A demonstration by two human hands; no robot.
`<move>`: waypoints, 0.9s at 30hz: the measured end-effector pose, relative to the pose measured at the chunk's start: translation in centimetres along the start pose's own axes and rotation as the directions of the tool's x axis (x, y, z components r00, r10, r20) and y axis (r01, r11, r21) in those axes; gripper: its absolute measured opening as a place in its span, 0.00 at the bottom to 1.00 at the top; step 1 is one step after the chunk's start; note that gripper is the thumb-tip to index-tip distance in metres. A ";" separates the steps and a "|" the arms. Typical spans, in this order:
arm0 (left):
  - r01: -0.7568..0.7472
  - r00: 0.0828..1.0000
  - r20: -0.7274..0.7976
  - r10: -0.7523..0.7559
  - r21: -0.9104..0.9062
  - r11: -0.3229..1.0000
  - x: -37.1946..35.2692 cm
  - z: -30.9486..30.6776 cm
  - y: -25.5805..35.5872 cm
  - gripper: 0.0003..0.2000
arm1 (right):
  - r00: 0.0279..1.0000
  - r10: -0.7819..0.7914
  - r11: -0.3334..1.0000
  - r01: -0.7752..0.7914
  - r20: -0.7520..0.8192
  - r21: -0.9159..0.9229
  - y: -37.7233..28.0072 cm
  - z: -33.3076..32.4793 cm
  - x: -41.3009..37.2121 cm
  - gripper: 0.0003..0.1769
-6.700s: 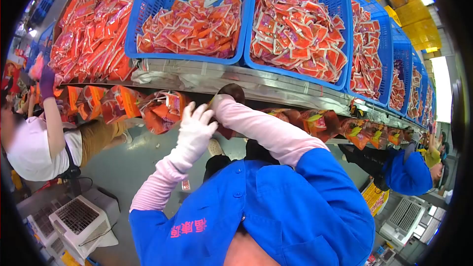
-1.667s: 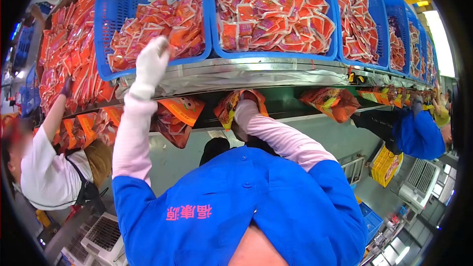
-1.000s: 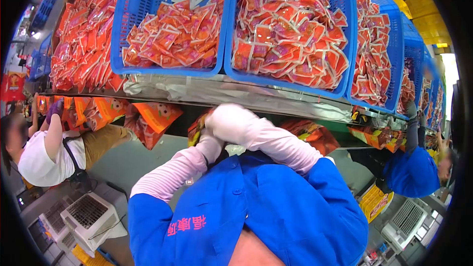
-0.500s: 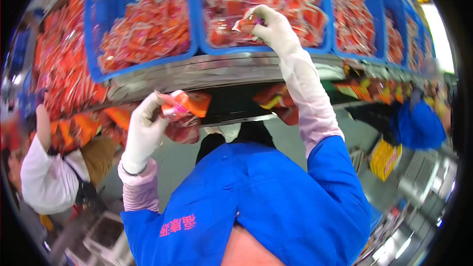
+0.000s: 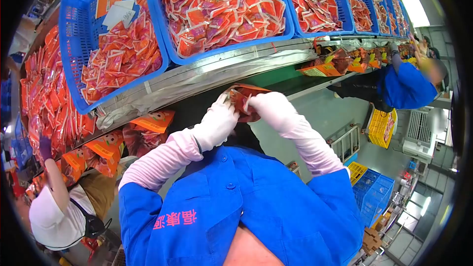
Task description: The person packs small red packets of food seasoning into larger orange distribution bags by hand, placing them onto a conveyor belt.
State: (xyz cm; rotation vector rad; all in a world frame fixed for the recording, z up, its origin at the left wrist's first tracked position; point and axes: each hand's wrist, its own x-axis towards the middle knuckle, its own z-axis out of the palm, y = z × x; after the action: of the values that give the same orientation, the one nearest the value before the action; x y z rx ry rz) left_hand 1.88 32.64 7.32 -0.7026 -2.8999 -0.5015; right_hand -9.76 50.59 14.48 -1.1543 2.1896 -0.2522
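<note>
Both gloved hands meet in front of my chest at an orange-and-red plastic bag (image 5: pixel 241 97). My left hand (image 5: pixel 217 122) is closed on the bag's left side, its fingers near the top edge. At the bag's right side, my right hand (image 5: pixel 274 111) has its fingers drawn together against the bag's mouth. What those fingers hold, if anything, is hidden by the hand and the bag. Beyond the hands stands a blue basket (image 5: pixel 224 48) full of small red packets (image 5: pixel 221 10).
Another blue basket (image 5: pixel 74 64) holds red packets and paper slips (image 5: pixel 119 14). More orange bags (image 5: pixel 155 120) hang along the green-black belt (image 5: pixel 197 99). A co-worker in white (image 5: pixel 54 216) stands at left, one in blue (image 5: pixel 411 86) at right. Yellow crate (image 5: pixel 380 127) on the floor.
My right hand has come down from the basket, where it held a small packet, to the bag. My left hand has moved right with the bag. The view has shifted.
</note>
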 end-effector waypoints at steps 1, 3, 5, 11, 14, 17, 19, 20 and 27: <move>-0.029 0.998 -0.044 0.032 0.080 0.996 -0.5 0.6 -0.4 0.08 | 0.995 0.051 0.973 -0.029 0.090 -0.231 -1.1 1.0 2.0 0.11; -0.003 1.000 0.018 0.001 0.076 0.997 -0.7 0.3 -0.4 0.06 | 0.918 0.197 0.940 -0.078 0.344 -0.332 0.0 6.9 7.8 0.08; 0.011 1.000 0.005 -0.012 0.096 0.995 -1.1 0.8 0.0 0.03 | 0.953 0.037 0.943 0.066 0.300 -0.327 0.8 10.5 10.3 0.11; 0.249 0.968 0.011 -0.251 0.096 0.964 -4.4 0.6 0.2 0.03 | 0.954 0.054 0.945 0.047 0.296 -0.324 -3.1 5.7 11.0 0.14; 0.224 0.956 0.167 -0.241 0.114 0.968 -4.6 -1.4 0.3 0.03 | 0.994 -0.044 0.933 0.076 0.098 -0.351 -2.5 5.5 12.4 0.14; 0.243 0.930 0.240 -0.279 0.166 0.956 -4.5 -4.5 -0.5 0.04 | 0.968 -0.014 0.995 0.039 0.249 -0.095 -1.8 12.4 16.4 0.19; 0.187 0.875 0.395 -0.280 0.257 0.948 -2.5 -13.1 -0.5 0.04 | 0.939 -0.130 0.972 0.184 0.317 -0.146 -6.5 9.2 15.0 0.19; 0.266 0.882 0.338 -0.328 0.219 0.939 -1.6 -17.4 -0.2 0.06 | 0.904 -0.168 0.961 0.239 0.393 -0.138 -7.8 10.5 15.8 0.19; 0.230 0.973 -0.087 -0.212 0.349 0.908 3.7 -26.4 2.7 0.07 | 0.797 -0.285 0.908 0.403 0.532 -0.116 -9.0 9.4 15.4 0.16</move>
State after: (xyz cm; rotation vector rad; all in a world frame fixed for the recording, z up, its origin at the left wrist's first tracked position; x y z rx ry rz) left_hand 0.79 27.37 33.59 -0.3061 -2.9200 0.0003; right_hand -4.19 34.14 4.21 -1.5484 1.5587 0.1462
